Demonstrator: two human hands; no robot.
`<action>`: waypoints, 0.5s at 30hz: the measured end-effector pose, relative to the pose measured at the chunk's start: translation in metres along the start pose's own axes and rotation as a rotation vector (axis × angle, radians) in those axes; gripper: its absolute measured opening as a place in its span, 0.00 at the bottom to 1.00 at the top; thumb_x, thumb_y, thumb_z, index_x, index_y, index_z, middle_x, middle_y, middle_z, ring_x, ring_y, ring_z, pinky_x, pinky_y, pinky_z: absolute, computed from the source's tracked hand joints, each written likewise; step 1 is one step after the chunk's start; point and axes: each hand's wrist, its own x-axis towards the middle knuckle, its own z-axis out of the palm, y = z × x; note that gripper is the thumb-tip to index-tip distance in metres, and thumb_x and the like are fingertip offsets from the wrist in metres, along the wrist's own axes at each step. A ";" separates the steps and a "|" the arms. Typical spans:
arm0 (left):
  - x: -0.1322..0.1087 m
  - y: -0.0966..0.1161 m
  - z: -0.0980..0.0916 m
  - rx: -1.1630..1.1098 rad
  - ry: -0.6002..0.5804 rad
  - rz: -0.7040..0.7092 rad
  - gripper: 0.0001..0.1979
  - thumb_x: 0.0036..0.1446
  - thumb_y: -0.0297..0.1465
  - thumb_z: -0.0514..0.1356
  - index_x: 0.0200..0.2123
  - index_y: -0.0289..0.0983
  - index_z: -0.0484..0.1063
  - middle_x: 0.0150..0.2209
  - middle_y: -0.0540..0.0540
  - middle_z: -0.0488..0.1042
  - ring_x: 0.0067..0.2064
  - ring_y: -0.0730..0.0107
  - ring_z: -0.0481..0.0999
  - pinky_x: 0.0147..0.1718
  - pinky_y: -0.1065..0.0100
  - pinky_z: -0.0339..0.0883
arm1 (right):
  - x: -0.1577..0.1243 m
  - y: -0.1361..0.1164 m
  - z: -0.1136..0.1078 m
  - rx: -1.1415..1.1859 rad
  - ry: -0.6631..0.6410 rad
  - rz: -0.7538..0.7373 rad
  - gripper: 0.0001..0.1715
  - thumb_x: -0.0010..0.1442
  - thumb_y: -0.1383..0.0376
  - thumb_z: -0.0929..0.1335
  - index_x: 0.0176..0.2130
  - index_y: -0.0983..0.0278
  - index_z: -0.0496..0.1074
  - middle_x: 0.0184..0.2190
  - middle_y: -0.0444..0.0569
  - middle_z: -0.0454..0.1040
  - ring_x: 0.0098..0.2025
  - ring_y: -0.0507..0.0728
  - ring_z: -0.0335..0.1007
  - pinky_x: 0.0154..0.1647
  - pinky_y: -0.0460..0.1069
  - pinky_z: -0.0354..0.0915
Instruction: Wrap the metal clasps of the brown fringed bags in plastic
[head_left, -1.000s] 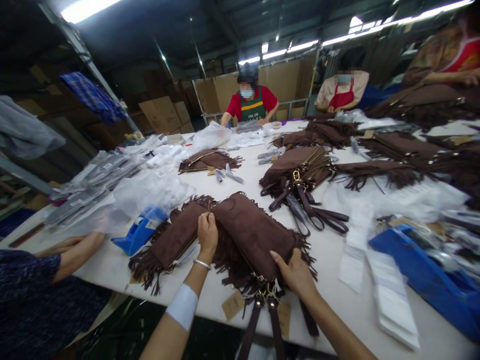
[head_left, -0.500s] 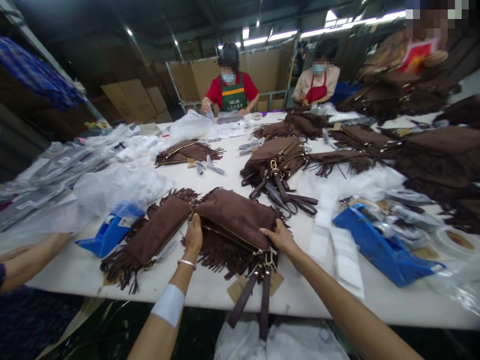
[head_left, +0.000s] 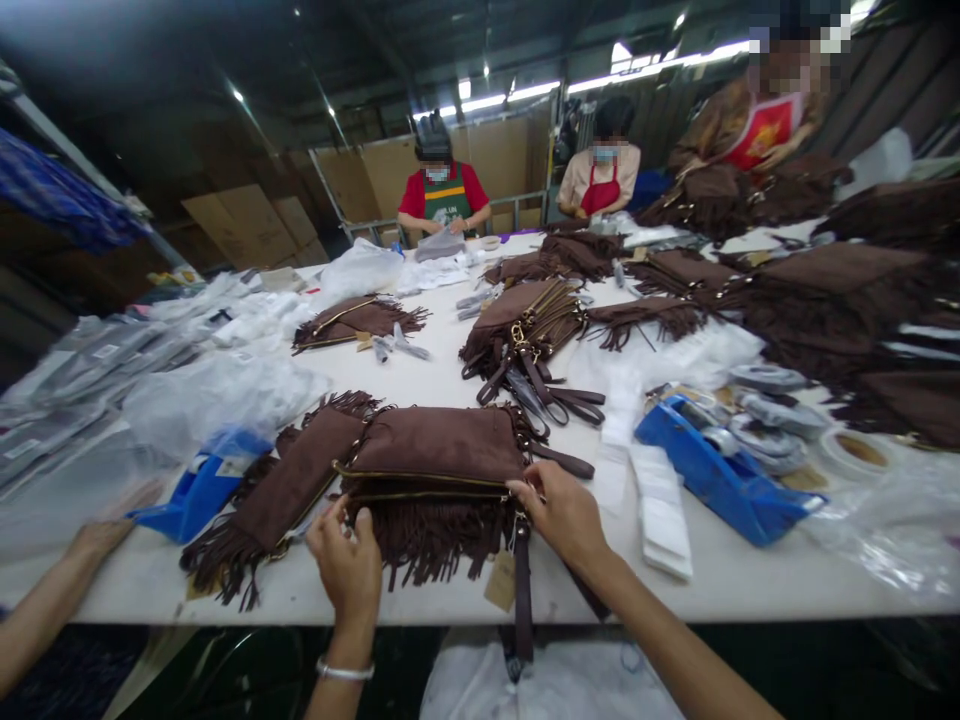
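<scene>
A brown suede fringed bag (head_left: 439,445) lies on the white table (head_left: 420,380) right in front of me, its gold zipper edge facing me and its fringe hanging toward the table edge. My left hand (head_left: 346,565) pinches the bag's lower left corner, fingers curled. My right hand (head_left: 559,508) grips the bag's right end by the strap ring, where a dark strap (head_left: 523,605) and a paper tag (head_left: 501,582) hang over the edge. A second fringed bag (head_left: 281,490) lies just left of it.
A blue tape dispenser (head_left: 720,475) sits to the right, another blue dispenser (head_left: 196,485) to the left. Piles of brown bags (head_left: 525,320) and clear plastic sleeves (head_left: 217,390) cover the table. A co-worker's hand (head_left: 97,535) rests at left; three people work at the far side.
The bag has been turned so its zipper edge faces me and pulled closer to the table edge. My left hand dropped from its top corner to its lower left corner.
</scene>
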 end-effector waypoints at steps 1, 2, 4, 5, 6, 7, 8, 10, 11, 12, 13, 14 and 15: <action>-0.012 0.010 -0.002 -0.027 0.039 0.038 0.21 0.58 0.38 0.55 0.53 0.37 0.67 0.55 0.37 0.62 0.54 0.56 0.67 0.52 0.56 0.64 | -0.009 -0.003 0.002 -0.019 -0.021 -0.015 0.15 0.61 0.50 0.64 0.36 0.59 0.67 0.34 0.49 0.73 0.38 0.59 0.69 0.38 0.49 0.59; -0.024 0.020 -0.002 -0.070 0.040 0.083 0.20 0.58 0.38 0.55 0.53 0.37 0.67 0.55 0.37 0.62 0.53 0.57 0.67 0.51 0.58 0.65 | -0.015 -0.005 0.004 -0.026 -0.036 -0.012 0.14 0.60 0.51 0.65 0.34 0.60 0.67 0.33 0.49 0.72 0.37 0.58 0.68 0.36 0.49 0.59; -0.046 0.040 0.001 -0.185 -0.079 0.183 0.15 0.60 0.36 0.54 0.48 0.38 0.70 0.50 0.40 0.67 0.51 0.60 0.69 0.52 0.59 0.63 | -0.019 -0.006 0.010 0.003 -0.045 0.034 0.12 0.59 0.54 0.65 0.31 0.60 0.66 0.32 0.48 0.72 0.35 0.58 0.67 0.34 0.49 0.57; -0.055 0.048 0.005 -0.251 -0.192 0.209 0.13 0.61 0.36 0.53 0.45 0.38 0.72 0.47 0.41 0.70 0.50 0.61 0.70 0.52 0.60 0.63 | -0.018 -0.006 0.012 0.043 -0.059 0.068 0.12 0.59 0.56 0.65 0.30 0.61 0.66 0.31 0.48 0.72 0.34 0.57 0.67 0.33 0.49 0.57; -0.062 0.055 0.009 -0.322 -0.324 0.202 0.12 0.61 0.36 0.53 0.42 0.38 0.73 0.44 0.42 0.72 0.48 0.62 0.71 0.51 0.60 0.63 | -0.016 -0.004 0.012 0.108 -0.086 0.103 0.12 0.58 0.57 0.66 0.28 0.61 0.66 0.29 0.47 0.72 0.33 0.56 0.67 0.32 0.48 0.56; -0.066 0.061 0.014 -0.396 -0.458 0.156 0.12 0.61 0.36 0.53 0.40 0.38 0.74 0.41 0.43 0.74 0.46 0.62 0.73 0.49 0.61 0.65 | -0.012 -0.002 0.011 0.206 -0.129 0.143 0.13 0.57 0.57 0.66 0.27 0.62 0.65 0.27 0.46 0.71 0.31 0.55 0.66 0.32 0.48 0.56; -0.069 0.065 0.020 -0.467 -0.580 0.075 0.13 0.61 0.36 0.53 0.39 0.38 0.75 0.40 0.43 0.75 0.44 0.62 0.74 0.46 0.62 0.66 | -0.010 -0.001 0.008 0.339 -0.184 0.194 0.13 0.56 0.56 0.66 0.27 0.62 0.65 0.26 0.45 0.71 0.30 0.55 0.66 0.31 0.48 0.57; -0.072 0.071 0.031 -0.587 -0.746 -0.140 0.15 0.59 0.38 0.54 0.40 0.35 0.75 0.37 0.41 0.77 0.40 0.62 0.76 0.40 0.64 0.69 | -0.007 0.001 0.001 0.668 -0.314 0.324 0.15 0.55 0.53 0.67 0.28 0.62 0.64 0.25 0.44 0.72 0.28 0.53 0.66 0.30 0.47 0.59; -0.072 0.074 0.036 -0.632 -0.793 -0.243 0.16 0.58 0.39 0.55 0.40 0.34 0.75 0.37 0.40 0.78 0.39 0.61 0.77 0.38 0.64 0.69 | -0.008 0.001 -0.003 0.824 -0.369 0.388 0.17 0.55 0.52 0.67 0.30 0.62 0.64 0.26 0.45 0.72 0.27 0.52 0.66 0.29 0.46 0.59; -0.072 0.076 0.040 -0.669 -0.823 -0.326 0.17 0.57 0.39 0.56 0.41 0.33 0.75 0.37 0.38 0.79 0.39 0.61 0.78 0.37 0.65 0.69 | -0.011 0.000 -0.005 0.954 -0.413 0.447 0.18 0.55 0.50 0.67 0.31 0.63 0.64 0.26 0.44 0.72 0.25 0.51 0.64 0.28 0.46 0.59; -0.072 0.079 0.043 -0.700 -0.852 -0.388 0.18 0.57 0.39 0.57 0.42 0.32 0.75 0.38 0.37 0.79 0.39 0.61 0.78 0.37 0.65 0.70 | -0.015 -0.002 -0.006 1.047 -0.444 0.498 0.20 0.55 0.49 0.67 0.33 0.63 0.64 0.25 0.43 0.71 0.23 0.49 0.61 0.25 0.44 0.57; -0.071 0.083 0.045 -0.728 -0.883 -0.437 0.19 0.57 0.40 0.58 0.44 0.31 0.74 0.39 0.36 0.79 0.39 0.61 0.79 0.37 0.65 0.70 | -0.019 -0.004 -0.005 1.104 -0.456 0.538 0.22 0.55 0.47 0.67 0.34 0.63 0.65 0.23 0.41 0.69 0.20 0.47 0.57 0.23 0.43 0.54; -0.069 0.086 0.047 -0.756 -0.918 -0.478 0.20 0.56 0.41 0.58 0.45 0.31 0.73 0.40 0.35 0.79 0.40 0.61 0.79 0.37 0.66 0.71 | -0.024 -0.006 -0.003 1.137 -0.449 0.573 0.23 0.55 0.46 0.66 0.35 0.63 0.66 0.21 0.39 0.66 0.18 0.46 0.52 0.20 0.42 0.51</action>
